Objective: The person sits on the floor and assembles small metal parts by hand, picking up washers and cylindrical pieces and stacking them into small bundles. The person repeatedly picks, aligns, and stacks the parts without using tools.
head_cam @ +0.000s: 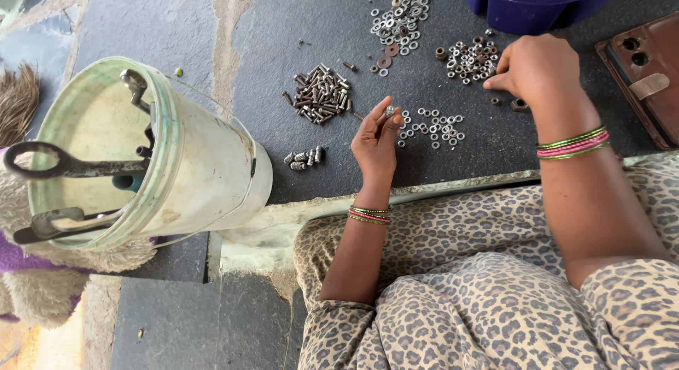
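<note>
My left hand (376,140) holds a small silver nut (390,110) pinched between thumb and fingertips, above the dark stone floor. Just to its right lies a scatter of small washers (435,126). My right hand (534,67) rests fingers-down on the floor beside a pile of nuts and washers (472,59), with its fingers curled; I cannot tell if it grips a piece. A dark nut (520,105) lies right by its wrist. A heap of bolts (322,93) sits left of my left hand, and a short row of bolts (304,158) lies nearer me.
A white plastic bucket (205,172) holding wrenches (71,165) stands at the left. A blue tub (530,9) is at the top right, a brown case (647,77) at the right edge. More washers (397,22) lie at the top. My leopard-print lap fills the bottom.
</note>
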